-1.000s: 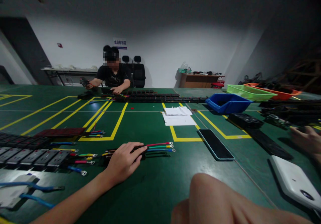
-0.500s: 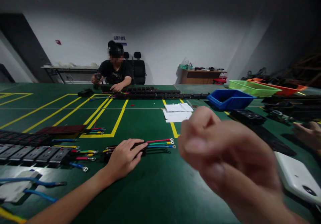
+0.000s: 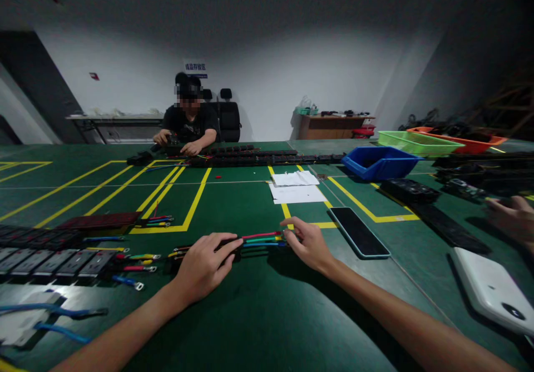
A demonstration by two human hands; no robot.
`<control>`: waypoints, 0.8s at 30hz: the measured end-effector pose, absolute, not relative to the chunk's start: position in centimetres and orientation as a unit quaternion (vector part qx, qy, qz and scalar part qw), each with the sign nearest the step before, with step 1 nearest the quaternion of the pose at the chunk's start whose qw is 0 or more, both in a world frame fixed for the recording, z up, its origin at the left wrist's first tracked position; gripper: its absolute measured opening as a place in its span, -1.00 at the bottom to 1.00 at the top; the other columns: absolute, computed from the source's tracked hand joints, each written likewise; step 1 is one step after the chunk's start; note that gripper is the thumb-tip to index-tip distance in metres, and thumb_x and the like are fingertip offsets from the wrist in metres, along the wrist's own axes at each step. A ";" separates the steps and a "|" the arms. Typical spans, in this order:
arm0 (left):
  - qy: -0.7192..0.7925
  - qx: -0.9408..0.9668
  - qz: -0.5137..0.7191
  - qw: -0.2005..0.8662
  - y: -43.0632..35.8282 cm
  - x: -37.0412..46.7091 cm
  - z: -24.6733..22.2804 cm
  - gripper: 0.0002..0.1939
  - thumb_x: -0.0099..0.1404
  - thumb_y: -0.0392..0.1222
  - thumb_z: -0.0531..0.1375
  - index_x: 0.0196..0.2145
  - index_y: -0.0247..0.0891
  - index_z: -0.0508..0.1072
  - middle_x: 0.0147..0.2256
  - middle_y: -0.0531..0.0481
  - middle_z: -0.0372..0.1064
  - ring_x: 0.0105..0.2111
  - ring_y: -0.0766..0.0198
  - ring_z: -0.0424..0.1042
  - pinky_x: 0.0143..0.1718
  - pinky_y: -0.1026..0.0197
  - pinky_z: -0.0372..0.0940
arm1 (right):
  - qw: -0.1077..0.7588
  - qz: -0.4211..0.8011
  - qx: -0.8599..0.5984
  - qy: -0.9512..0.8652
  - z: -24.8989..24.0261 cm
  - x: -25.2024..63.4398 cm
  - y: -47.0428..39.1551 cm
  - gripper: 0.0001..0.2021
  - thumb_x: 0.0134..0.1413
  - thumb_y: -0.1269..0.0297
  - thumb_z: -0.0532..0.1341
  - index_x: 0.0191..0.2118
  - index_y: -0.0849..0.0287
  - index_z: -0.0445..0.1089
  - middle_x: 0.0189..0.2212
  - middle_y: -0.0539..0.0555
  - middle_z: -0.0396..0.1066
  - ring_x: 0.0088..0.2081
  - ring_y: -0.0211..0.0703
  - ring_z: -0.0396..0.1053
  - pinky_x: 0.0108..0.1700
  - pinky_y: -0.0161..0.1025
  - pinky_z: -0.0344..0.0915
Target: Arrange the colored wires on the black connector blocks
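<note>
My left hand (image 3: 207, 259) lies over a small black block (image 3: 173, 262), fingers closed round it and covering most of it. Out of the block's right side run red, green and blue wires (image 3: 262, 239) toward my right hand (image 3: 307, 241). That hand has thumb and forefinger pinched at the wire ends, where the ring terminals are mostly hidden. Just right of it lies a dark-screened phone (image 3: 359, 233), flat on the green table (image 3: 250, 316).
Socket strips (image 3: 62, 263) with ringed leads sit at left, near a white block (image 3: 29, 316) with blue wires. White papers (image 3: 298, 194), a blue bin (image 3: 379, 163) and a white device (image 3: 492, 286) stand beyond. A co-worker (image 3: 189, 122) sits opposite; another person's hand (image 3: 515, 216) shows at right.
My right hand has dropped from close to the camera down to the wire ends, uncovering the phone. My left hand stays on the black block.
</note>
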State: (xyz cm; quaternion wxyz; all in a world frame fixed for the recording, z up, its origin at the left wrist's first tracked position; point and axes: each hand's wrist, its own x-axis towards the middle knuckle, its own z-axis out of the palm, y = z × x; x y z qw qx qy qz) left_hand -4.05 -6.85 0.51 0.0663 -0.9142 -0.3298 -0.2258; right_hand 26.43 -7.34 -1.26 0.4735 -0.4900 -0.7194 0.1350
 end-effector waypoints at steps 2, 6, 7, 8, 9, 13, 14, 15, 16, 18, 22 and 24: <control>-0.327 -0.914 -0.228 0.070 -6.9 -4.0 0.5 -0.58 0.44 -0.28 0.12 0.22 -0.12 0.40 0.10 -0.12 0.42 -0.01 0.08 0.45 -0.07 0.00 0.38 | 0.423 0.106 -0.485 -0.758 -1.6 26.4 -7.3 -0.73 0.30 0.27 0.09 -0.37 0.15 0.47 -0.62 -0.04 0.31 -0.55 -0.25 0.23 -0.40 -0.24 0.06; -0.325 -0.913 -0.235 0.075 -6.9 -3.9 0.6 -0.58 0.43 -0.28 0.12 0.21 -0.12 0.42 0.09 -0.12 0.43 -0.02 0.08 0.46 -0.08 0.01 0.39 | 0.395 0.079 -0.493 -0.771 -1.7 26.3 -7.2 -0.69 0.33 0.26 0.09 -0.39 0.17 0.49 -0.49 0.05 0.47 -0.46 -0.19 0.36 -0.34 -0.24 0.12; -0.326 -0.913 -0.234 0.074 -6.9 -3.9 0.5 -0.58 0.43 -0.28 0.12 0.21 -0.12 0.42 0.09 -0.12 0.43 -0.02 0.08 0.46 -0.08 0.01 0.39 | 0.408 0.077 -0.493 -0.764 -1.7 26.3 -7.1 -0.71 0.34 0.25 0.09 -0.35 0.17 0.50 -0.44 0.07 0.50 -0.42 -0.18 0.39 -0.32 -0.25 0.15; -0.327 -0.913 -0.234 0.072 -6.8 -3.9 0.5 -0.58 0.43 -0.28 0.12 0.21 -0.12 0.41 0.09 -0.12 0.43 -0.02 0.08 0.46 -0.08 0.00 0.39 | 0.419 0.076 -0.493 -0.758 -1.7 26.3 -7.1 -0.72 0.35 0.25 0.08 -0.31 0.17 0.50 -0.41 0.08 0.51 -0.39 -0.17 0.41 -0.29 -0.25 0.17; -0.327 -0.913 -0.233 0.071 -6.8 -4.0 0.5 -0.58 0.43 -0.28 0.12 0.21 -0.12 0.41 0.09 -0.12 0.43 -0.02 0.08 0.45 -0.08 0.00 0.39 | 0.421 0.075 -0.495 -0.756 -1.8 26.3 -7.1 -0.72 0.36 0.25 0.08 -0.31 0.17 0.50 -0.40 0.08 0.51 -0.38 -0.16 0.41 -0.28 -0.25 0.18; -0.329 -0.914 -0.229 0.068 -6.7 -4.0 0.3 -0.57 0.44 -0.28 0.12 0.22 -0.13 0.39 0.10 -0.12 0.42 -0.01 0.07 0.45 -0.07 -0.02 0.39 | 0.369 0.071 -0.511 -0.773 -1.8 26.3 -7.1 -0.64 0.37 0.22 0.09 -0.46 0.15 0.44 -0.55 0.02 0.41 -0.50 -0.20 0.30 -0.37 -0.23 0.09; -0.328 -0.914 -0.229 0.069 -6.7 -4.0 0.4 -0.58 0.44 -0.27 0.12 0.22 -0.13 0.40 0.10 -0.12 0.42 -0.02 0.08 0.45 -0.07 -0.02 0.39 | 0.372 0.071 -0.512 -0.771 -1.8 26.2 -7.0 -0.65 0.37 0.22 0.09 -0.44 0.15 0.44 -0.54 0.02 0.41 -0.50 -0.20 0.30 -0.37 -0.24 0.09; -0.328 -0.913 -0.230 0.071 -6.8 -4.0 0.4 -0.58 0.43 -0.27 0.13 0.22 -0.13 0.40 0.10 -0.13 0.42 -0.03 0.08 0.45 -0.08 -0.01 0.39 | 0.383 0.070 -0.510 -0.767 -1.9 26.2 -7.0 -0.67 0.38 0.22 0.08 -0.40 0.16 0.46 -0.51 0.03 0.44 -0.49 -0.20 0.31 -0.37 -0.24 0.11; -0.329 -0.913 -0.231 0.072 -6.8 -4.0 0.4 -0.57 0.43 -0.28 0.13 0.22 -0.13 0.40 0.09 -0.12 0.42 -0.03 0.08 0.45 -0.08 0.00 0.40 | 0.397 0.069 -0.507 -0.762 -1.9 26.2 -7.0 -0.68 0.38 0.22 0.07 -0.36 0.16 0.47 -0.48 0.04 0.46 -0.47 -0.20 0.33 -0.35 -0.25 0.13; -0.328 -0.913 -0.232 0.074 -6.9 -4.1 0.5 -0.58 0.43 -0.28 0.12 0.21 -0.13 0.40 0.09 -0.12 0.42 -0.03 0.09 0.45 -0.08 0.01 0.40 | 0.404 0.064 -0.506 -0.760 -2.0 26.1 -7.0 -0.70 0.38 0.23 0.08 -0.33 0.17 0.49 -0.46 0.05 0.47 -0.46 -0.20 0.34 -0.35 -0.25 0.13; -0.327 -0.912 -0.234 0.077 -7.0 -4.0 0.6 -0.59 0.43 -0.28 0.12 0.20 -0.13 0.41 0.08 -0.12 0.43 -0.03 0.08 0.46 -0.08 0.01 0.39 | 0.375 0.053 -0.504 -0.776 -2.1 26.1 -6.9 -0.71 0.34 0.27 0.12 -0.40 0.15 0.47 -0.55 0.00 0.41 -0.52 -0.21 0.30 -0.40 -0.25 0.09; -0.327 -0.912 -0.235 0.076 -7.0 -4.0 0.6 -0.59 0.43 -0.29 0.12 0.20 -0.13 0.41 0.08 -0.13 0.43 -0.04 0.09 0.46 -0.09 0.01 0.39 | 0.408 0.040 -0.491 -0.769 -2.1 26.1 -6.9 -0.75 0.34 0.30 0.12 -0.35 0.16 0.48 -0.50 0.02 0.44 -0.48 -0.22 0.33 -0.37 -0.26 0.12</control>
